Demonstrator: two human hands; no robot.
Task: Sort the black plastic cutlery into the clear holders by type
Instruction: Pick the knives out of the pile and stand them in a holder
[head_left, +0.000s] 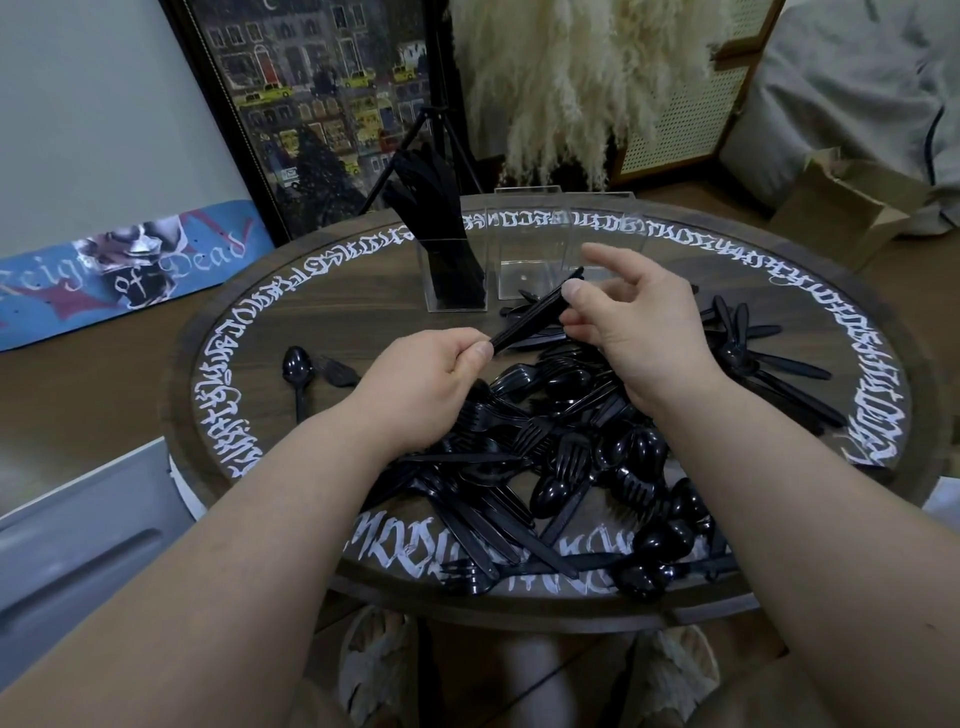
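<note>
Knives (530, 317) in a small bundle bridge the two hands above the pile (545, 457): the left hand (426, 384) pinches the near ends between thumb and curled fingers, while the right hand (639, 317) steadies the far ends with thumb and a fingertip, its other fingers loose and spread. The left holder (457, 275), on the far side of the table (218, 332), already stands full of black handles, with two bare holders (566, 249) to its right. Best, I judge, to square the bundle's ends, check it is all knives, then drop it upright into the left holder.
</note>
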